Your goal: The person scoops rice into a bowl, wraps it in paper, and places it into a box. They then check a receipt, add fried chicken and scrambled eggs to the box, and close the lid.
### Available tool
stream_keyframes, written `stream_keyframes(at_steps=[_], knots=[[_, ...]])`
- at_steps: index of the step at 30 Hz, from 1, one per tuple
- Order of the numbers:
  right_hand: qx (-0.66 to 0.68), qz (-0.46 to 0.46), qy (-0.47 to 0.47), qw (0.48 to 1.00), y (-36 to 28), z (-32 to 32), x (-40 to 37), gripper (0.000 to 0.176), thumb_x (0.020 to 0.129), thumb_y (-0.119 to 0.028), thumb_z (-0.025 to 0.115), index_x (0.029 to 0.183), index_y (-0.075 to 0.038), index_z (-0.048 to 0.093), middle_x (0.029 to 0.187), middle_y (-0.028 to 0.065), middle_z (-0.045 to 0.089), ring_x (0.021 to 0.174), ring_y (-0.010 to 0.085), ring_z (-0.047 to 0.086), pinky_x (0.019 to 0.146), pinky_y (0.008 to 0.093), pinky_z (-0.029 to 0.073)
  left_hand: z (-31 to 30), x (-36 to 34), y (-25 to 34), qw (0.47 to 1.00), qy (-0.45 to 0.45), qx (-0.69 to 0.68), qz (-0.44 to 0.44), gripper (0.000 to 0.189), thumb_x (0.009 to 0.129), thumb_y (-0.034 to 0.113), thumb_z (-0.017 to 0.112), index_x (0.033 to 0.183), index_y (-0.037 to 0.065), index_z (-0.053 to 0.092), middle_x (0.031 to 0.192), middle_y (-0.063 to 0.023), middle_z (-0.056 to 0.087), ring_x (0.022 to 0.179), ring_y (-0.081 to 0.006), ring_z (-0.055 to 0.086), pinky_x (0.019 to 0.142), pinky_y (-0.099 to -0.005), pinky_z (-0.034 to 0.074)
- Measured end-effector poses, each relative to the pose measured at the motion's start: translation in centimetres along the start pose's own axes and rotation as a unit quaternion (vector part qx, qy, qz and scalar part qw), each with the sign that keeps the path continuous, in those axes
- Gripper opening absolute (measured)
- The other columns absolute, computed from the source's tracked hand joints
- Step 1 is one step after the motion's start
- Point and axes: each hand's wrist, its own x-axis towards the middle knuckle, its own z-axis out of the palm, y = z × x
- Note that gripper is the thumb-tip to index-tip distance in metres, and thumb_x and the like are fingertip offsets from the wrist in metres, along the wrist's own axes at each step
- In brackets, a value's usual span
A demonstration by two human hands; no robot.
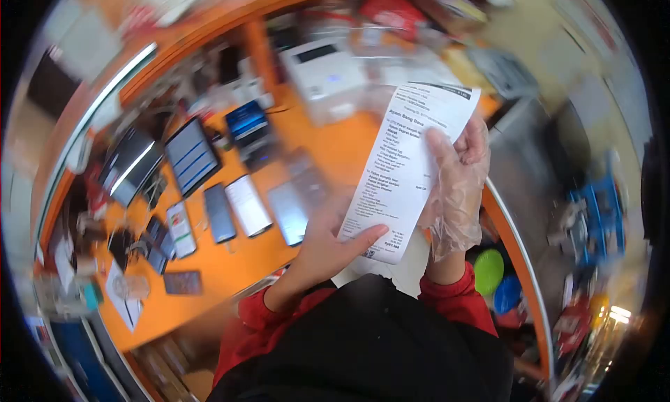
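Head view: left hand (326, 246) and right hand (460, 173) pinch a long, white, black-printed receipt (394, 173).

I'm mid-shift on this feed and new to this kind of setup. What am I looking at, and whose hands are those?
There is no robot here. This single picture comes from a camera worn on a person's head, looking forward and down, with a curved, wide view. The hands are the wearer's own, coming out of red sleeves. The left hand grips the lower end of a printed slip; the right hand, in a clear plastic glove, holds its right edge. On the orange table lie several phones and a tablet. A boxy white machine sits farther back; blur hides its details.
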Motion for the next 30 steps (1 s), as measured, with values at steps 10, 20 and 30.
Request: stream_keyframes(at_steps=[10,20,30], knots=[[-0.160,-0.205,0.272,0.926,-19.5,-30.8,-8.4,0.045,0.077,-0.003,0.065,0.118,0.000,0.046,0.101,0.0104,0.061,0.088,0.0138,0.060,0.075,0.0243,0.049,32.1,3.3,-8.2,0.926,-0.375,-0.040,-0.001,0.061,0.076,-0.006,0.063,0.125,-0.002,0.027,0.105,-0.0146,0.059,0.098,-0.0173,0.058,0.083,-0.0282,0.047],[-0.155,-0.304,0.414,0.844,-28.0,-52.8,-11.2,0.052,0.077,-0.006,0.068,0.121,0.002,0.043,0.104,0.0120,0.059,0.091,0.0151,0.059,0.078,0.0247,0.049,55.9,8.0,-15.1,0.818,-0.570,-0.078,0.010,0.061,0.076,-0.003,0.063,0.125,-0.001,0.027,0.111,-0.0132,0.054,0.104,-0.0155,0.054,0.087,-0.0291,0.043],[-0.244,-0.346,0.456,0.783,-34.2,-68.5,-5.4,0.046,0.081,-0.011,0.064,0.121,0.001,0.046,0.106,0.0086,0.056,0.091,0.0133,0.057,0.079,0.0241,0.046,71.4,17.0,-19.1,0.745,-0.655,-0.091,-0.086,0.047,0.091,0.011,0.049,0.131,-0.001,0.029,0.120,-0.0090,0.046,0.110,-0.0135,0.044,0.093,-0.0284,0.036]])
